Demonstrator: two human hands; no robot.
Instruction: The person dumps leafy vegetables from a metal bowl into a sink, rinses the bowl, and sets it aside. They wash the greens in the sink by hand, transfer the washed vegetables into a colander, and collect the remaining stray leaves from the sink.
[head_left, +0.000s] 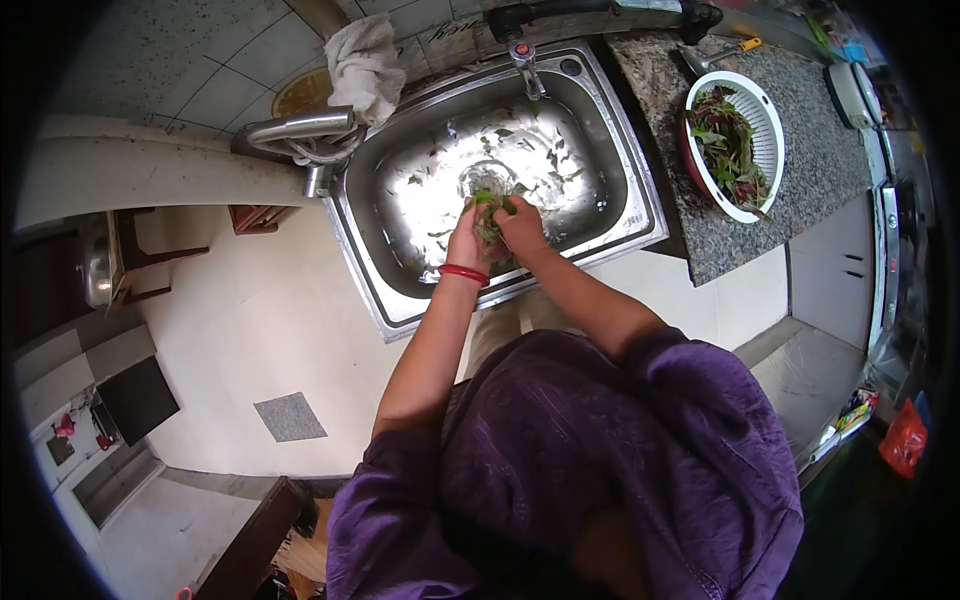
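Purple shirt (610,430) occupies the foreground; left hand (464,238) and right hand (523,230), each grip closed around leafy greens (488,222), are over 1 sink (640,200)

loose purple top (600,430), short sleeves (690,375), red bangle (464,273)

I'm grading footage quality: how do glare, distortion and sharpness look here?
Head view throughout: glare whitens much of the floor of the sink; wide-angle distortion bends lines near the edges; the corners go black; the red bag at right looks soft; greens held by the left hand and right hand show little leaf detail.
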